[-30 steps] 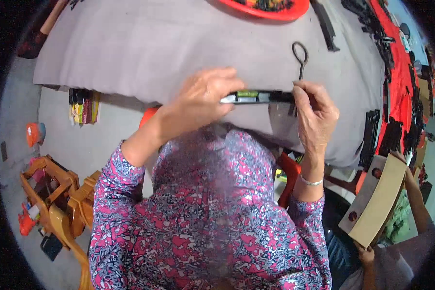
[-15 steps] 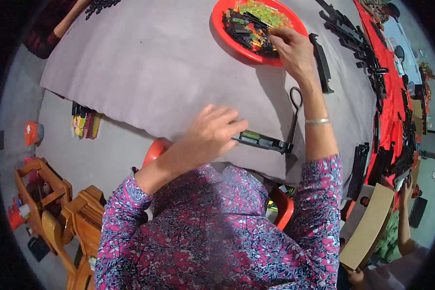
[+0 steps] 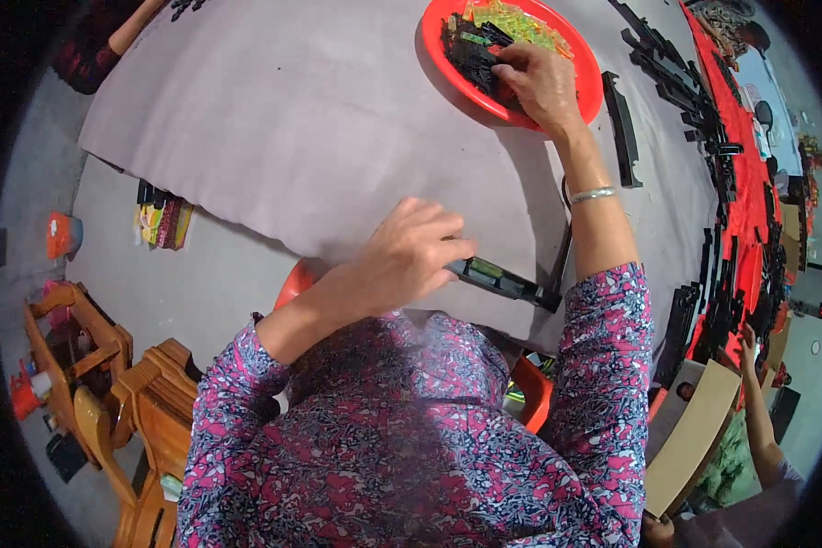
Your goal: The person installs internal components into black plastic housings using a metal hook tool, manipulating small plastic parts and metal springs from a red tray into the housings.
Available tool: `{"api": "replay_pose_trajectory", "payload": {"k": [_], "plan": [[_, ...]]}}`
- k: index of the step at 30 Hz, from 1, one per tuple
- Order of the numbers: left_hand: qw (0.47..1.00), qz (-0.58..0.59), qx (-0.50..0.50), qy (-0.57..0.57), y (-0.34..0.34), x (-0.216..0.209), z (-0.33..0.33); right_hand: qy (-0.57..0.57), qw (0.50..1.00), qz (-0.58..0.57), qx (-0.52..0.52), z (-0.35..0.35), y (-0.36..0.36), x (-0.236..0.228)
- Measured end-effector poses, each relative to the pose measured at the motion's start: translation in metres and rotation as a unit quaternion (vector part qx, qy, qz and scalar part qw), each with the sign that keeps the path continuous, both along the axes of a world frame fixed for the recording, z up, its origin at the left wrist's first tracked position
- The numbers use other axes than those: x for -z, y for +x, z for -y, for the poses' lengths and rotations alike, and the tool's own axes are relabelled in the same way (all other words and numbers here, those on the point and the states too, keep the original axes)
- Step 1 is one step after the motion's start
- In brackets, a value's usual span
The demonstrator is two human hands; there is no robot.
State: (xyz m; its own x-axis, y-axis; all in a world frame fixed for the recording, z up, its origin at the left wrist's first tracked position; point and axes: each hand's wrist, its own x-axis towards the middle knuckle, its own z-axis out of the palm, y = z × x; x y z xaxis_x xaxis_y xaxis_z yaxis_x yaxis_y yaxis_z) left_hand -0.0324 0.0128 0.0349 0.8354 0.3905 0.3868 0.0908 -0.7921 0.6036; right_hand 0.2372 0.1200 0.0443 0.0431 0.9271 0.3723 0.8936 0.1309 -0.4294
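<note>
My left hand (image 3: 416,251) is closed round one end of a black spirit level (image 3: 507,281) with a yellow-green vial set in it. It lies near the table's front edge, its far end pointing right. My right hand (image 3: 546,87) reaches into a red round tray (image 3: 595,91), thumb and fingers drawn together at the small black parts (image 3: 466,62). What they pinch, if anything, I cannot make out. Clear yellow-green vials (image 3: 521,23) fill the tray's far side. Behind my right forearm lies a dark scissors-like tool (image 3: 560,256), its loop mostly hidden.
A long black piece (image 3: 622,128) lies right of the tray on the grey cloth (image 3: 292,137). More black pieces (image 3: 680,78) line the red cloth (image 3: 744,210) on the right. Another person's arm (image 3: 137,27) is at the far left; a cardboard box (image 3: 694,438) stands lower right.
The view has shifted slightly. My right hand has moved a little left within the tray, over the black parts. My left hand has closed further onto the spirit level.
</note>
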Motion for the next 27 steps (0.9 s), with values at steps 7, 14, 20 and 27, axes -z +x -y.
{"api": "replay_pose_trajectory", "payload": {"k": [7, 14, 20, 27], "plan": [[0.997, -0.012, 0.011, -0.078, -0.005, -0.015, 0.001, 0.0, 0.987, -0.155, 0.051, 0.052, -0.001, -0.016], [0.963, 0.097, -0.094, -0.232, 0.001, -0.031, -0.009, -0.186, 0.914, -0.358, -0.039, 0.171, -0.045, -0.047], [0.957, 0.076, -0.044, -0.276, 0.015, -0.038, 0.0, -0.2, 0.874, -0.443, 0.001, 0.206, -0.071, -0.044], [0.926, 0.077, -0.053, -0.365, 0.017, -0.039, 0.01, -0.048, 0.876, -0.469, 0.102, 0.222, -0.092, -0.033]]}}
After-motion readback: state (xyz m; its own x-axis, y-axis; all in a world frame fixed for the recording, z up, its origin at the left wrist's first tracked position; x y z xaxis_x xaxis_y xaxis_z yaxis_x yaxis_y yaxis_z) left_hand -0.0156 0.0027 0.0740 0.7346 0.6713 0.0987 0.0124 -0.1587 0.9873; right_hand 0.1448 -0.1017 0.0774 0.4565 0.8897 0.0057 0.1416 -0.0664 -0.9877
